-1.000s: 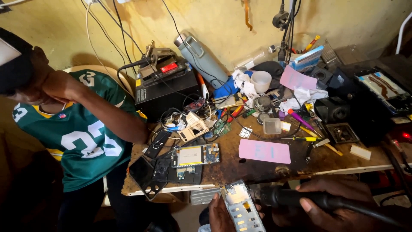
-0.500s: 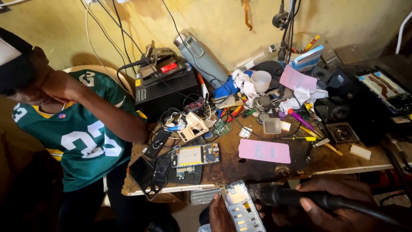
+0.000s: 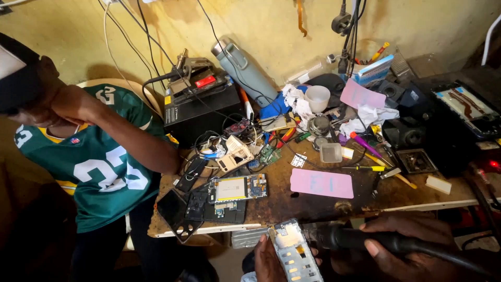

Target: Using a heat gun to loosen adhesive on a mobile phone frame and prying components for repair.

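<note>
My left hand (image 3: 269, 258) holds an opened phone (image 3: 295, 253) by its lower end, grip closed around it, just below the worktop (image 3: 313, 201) edge. My right hand (image 3: 389, 245) clasps a black hot-air wand (image 3: 360, 240), nozzle probably near the phone's top (view cropped). Over the last second nothing has shifted; heating continues.

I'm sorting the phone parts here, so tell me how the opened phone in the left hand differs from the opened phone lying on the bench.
The held phone frame is gripped in the left hand below the bench edge, tilted; the bench phone lies flat on the worktable. The held one looks pale grey with small yellow spots; the bench one shows a large cream panel and a blue board. The right hand aims a black tool at the held one only. Both are opened up.
</note>
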